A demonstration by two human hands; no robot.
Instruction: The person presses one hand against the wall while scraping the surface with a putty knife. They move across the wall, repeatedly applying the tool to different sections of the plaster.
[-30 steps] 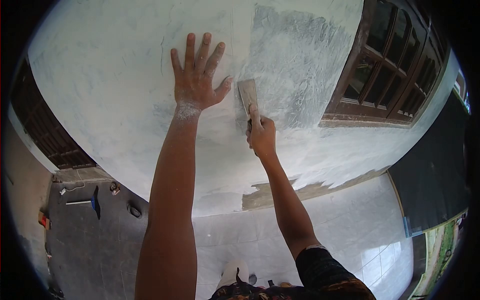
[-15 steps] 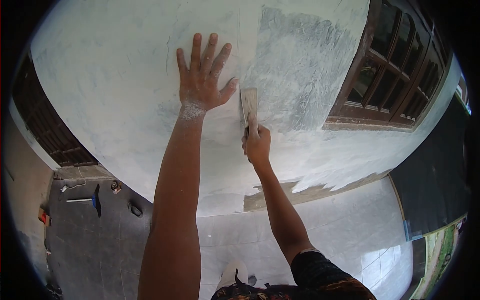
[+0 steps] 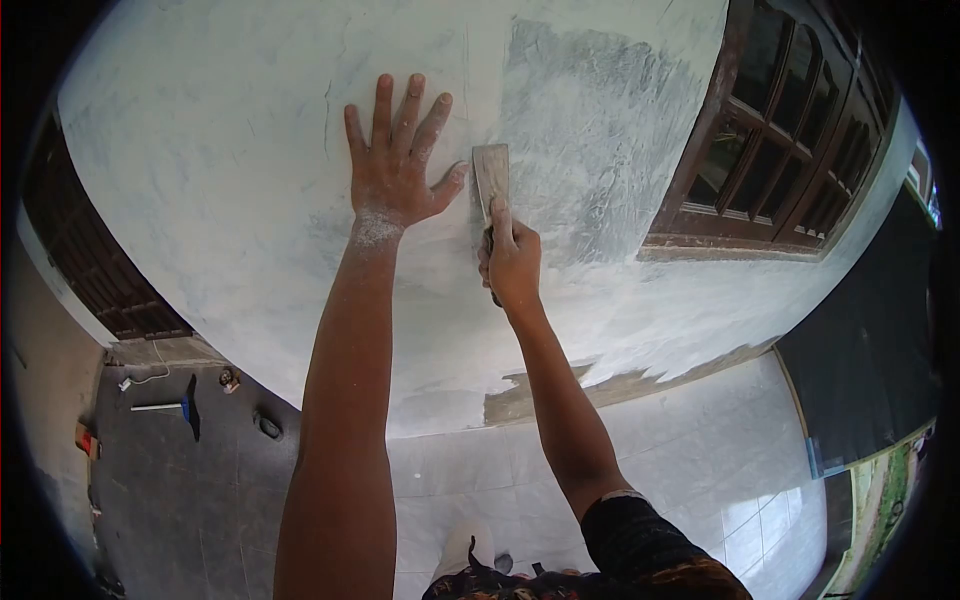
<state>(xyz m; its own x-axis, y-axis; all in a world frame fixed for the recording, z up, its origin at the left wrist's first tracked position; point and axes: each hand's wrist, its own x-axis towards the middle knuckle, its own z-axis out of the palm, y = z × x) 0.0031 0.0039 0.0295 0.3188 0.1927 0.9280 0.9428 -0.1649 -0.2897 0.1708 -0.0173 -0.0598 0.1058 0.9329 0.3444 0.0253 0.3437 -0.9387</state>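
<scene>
My left hand (image 3: pixel 397 165) is pressed flat on the white wall (image 3: pixel 240 190) with its fingers spread; white dust covers the wrist and thumb. Just to its right, my right hand (image 3: pixel 513 262) grips a putty knife (image 3: pixel 491 172), blade upward and against the wall. The forefinger lies along the blade, and most of the handle is hidden in the palm. Right of the blade is a grey, streaky patch (image 3: pixel 600 130) of the wall. Fine vertical cracks run above my left hand.
A brown wooden window (image 3: pixel 770 150) is set in the wall at right. Another brown wooden frame (image 3: pixel 95 240) stands at far left. Low on the wall is a bare strip (image 3: pixel 510 402). A blue squeegee-like tool (image 3: pixel 187 407) and a dark sandal-like item (image 3: pixel 267 424) lie on the tiled floor.
The putty knife in my right hand has slid up the wall a little. My left hand stays flat on the wall, while the view has shifted slightly.
</scene>
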